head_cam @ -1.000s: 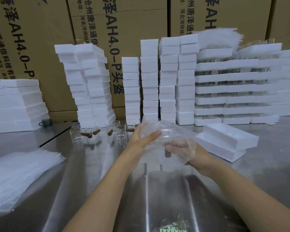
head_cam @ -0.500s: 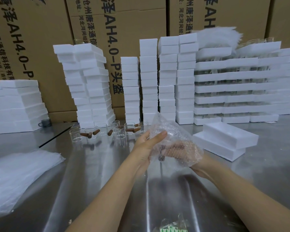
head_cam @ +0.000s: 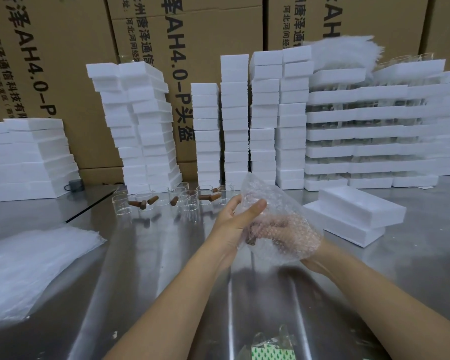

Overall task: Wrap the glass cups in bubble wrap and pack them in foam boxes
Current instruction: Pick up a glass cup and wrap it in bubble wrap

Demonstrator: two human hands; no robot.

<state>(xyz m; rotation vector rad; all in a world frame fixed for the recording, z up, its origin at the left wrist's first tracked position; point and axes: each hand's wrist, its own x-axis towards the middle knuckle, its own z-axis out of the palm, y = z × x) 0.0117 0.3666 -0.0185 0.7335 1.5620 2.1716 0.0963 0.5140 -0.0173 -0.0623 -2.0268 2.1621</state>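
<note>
Both hands are raised over the middle of a shiny metal table [head_cam: 146, 268], working a sheet of bubble wrap [head_cam: 281, 203] between them. The left hand [head_cam: 231, 222] grips the wrap's left side, thumb pressed flat on the near face and fingers curled behind it. The right hand [head_cam: 309, 259] cups the bundle from below and from the right. Its fingers show dimly through the bubbles, bent round what is inside. A brown handle [head_cam: 252, 236] shows through the wrap beside the left palm, but the glass it belongs to is too blurred to make out.

Farther back and to the left, a row of bare glass cups [head_cam: 190, 202] stands on the table, with more brown handles lying among them. Just right of the hands, two foam boxes [head_cam: 356, 214] are stacked, the upper one set askew. A pile of bubble wrap sheets [head_cam: 26, 268] lies at the near left. Tall stacks of foam boxes [head_cam: 234, 120] line the far side, standing against large cardboard cartons [head_cam: 63, 61] printed with black lettering. At the near edge lies a clear packet with a green pattern [head_cam: 273, 353].
</note>
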